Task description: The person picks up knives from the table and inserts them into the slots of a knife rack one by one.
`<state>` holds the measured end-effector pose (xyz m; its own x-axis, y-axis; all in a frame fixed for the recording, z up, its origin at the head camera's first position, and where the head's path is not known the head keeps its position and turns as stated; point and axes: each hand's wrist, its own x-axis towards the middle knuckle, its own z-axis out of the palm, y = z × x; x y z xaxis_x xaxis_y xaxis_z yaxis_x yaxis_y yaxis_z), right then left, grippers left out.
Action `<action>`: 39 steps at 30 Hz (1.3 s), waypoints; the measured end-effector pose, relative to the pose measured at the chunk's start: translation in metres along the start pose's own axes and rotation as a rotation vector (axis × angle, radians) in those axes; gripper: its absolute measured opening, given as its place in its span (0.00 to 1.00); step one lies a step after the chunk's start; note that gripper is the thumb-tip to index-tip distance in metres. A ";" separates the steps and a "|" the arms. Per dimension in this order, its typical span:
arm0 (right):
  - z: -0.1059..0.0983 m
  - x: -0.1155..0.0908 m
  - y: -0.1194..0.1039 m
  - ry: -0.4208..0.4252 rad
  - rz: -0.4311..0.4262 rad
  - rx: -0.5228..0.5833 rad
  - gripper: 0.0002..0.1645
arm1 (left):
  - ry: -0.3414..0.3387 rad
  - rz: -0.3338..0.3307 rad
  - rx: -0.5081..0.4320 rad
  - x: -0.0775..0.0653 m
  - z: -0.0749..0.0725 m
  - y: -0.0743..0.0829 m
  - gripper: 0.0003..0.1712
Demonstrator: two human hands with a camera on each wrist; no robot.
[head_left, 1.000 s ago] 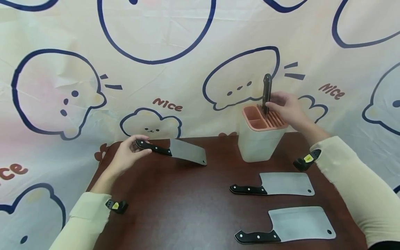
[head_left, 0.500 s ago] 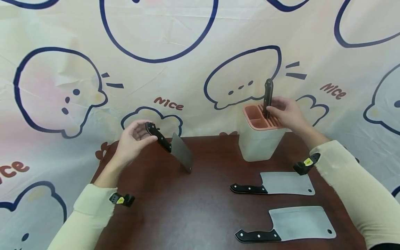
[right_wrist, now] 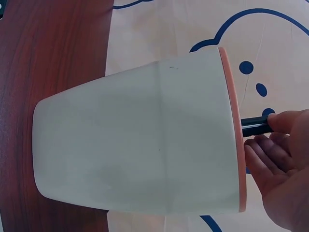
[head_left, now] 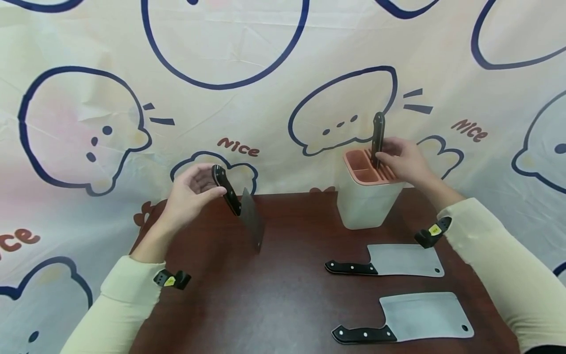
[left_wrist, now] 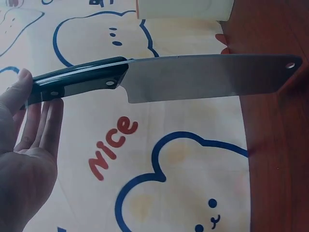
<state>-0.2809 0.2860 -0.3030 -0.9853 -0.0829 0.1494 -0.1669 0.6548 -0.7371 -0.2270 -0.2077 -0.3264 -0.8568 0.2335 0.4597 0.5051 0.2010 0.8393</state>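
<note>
My left hand (head_left: 190, 194) grips the end of a black-handled cleaver (head_left: 253, 221) over the left back of the table. The blade slants down to the right and shows nearly edge-on from the head; in the left wrist view the whole blade (left_wrist: 203, 77) is visible, with a hole near its tip. At the back right, my right hand (head_left: 406, 160) pinches a black knife handle (head_left: 378, 130) that stands up from a slot in the white knife holder (head_left: 369, 209). That knife's blade is hidden inside the holder.
Two more cleavers, one behind (head_left: 404, 260) and one in front (head_left: 429, 317), lie flat on the right of the dark wooden table (head_left: 247, 300), handles to the left. The holder's pink top (head_left: 360, 175) has open compartments beside the slots. A printed cloth (head_left: 247, 113) hangs behind.
My left hand has risen and shifted right, turning the cleaver from broadside to nearly edge-on with its tip lower. The knife handle in my right hand has sunk slightly into the holder.
</note>
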 end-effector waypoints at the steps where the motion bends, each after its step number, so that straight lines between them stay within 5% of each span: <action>1: 0.000 0.000 0.000 -0.004 -0.001 -0.003 0.26 | 0.000 0.008 0.004 0.001 0.000 0.002 0.25; 7: -0.005 -0.007 -0.001 0.008 -0.015 -0.035 0.32 | -0.016 0.057 0.006 0.006 0.002 0.015 0.24; 15: -0.015 -0.029 -0.013 0.022 -0.019 -0.078 0.41 | -0.014 0.030 0.077 0.012 0.011 0.038 0.26; 27: -0.005 -0.055 -0.038 0.042 -0.142 -0.056 0.35 | -0.122 -0.057 0.116 0.034 0.046 0.054 0.29; 39: 0.014 -0.069 -0.061 -0.036 -0.179 0.041 0.39 | -0.185 0.026 0.099 0.051 0.087 0.067 0.27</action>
<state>-0.2034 0.2413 -0.2780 -0.9401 -0.2228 0.2579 -0.3407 0.5959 -0.7272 -0.2279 -0.0998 -0.2717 -0.8144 0.4087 0.4120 0.5423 0.2833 0.7910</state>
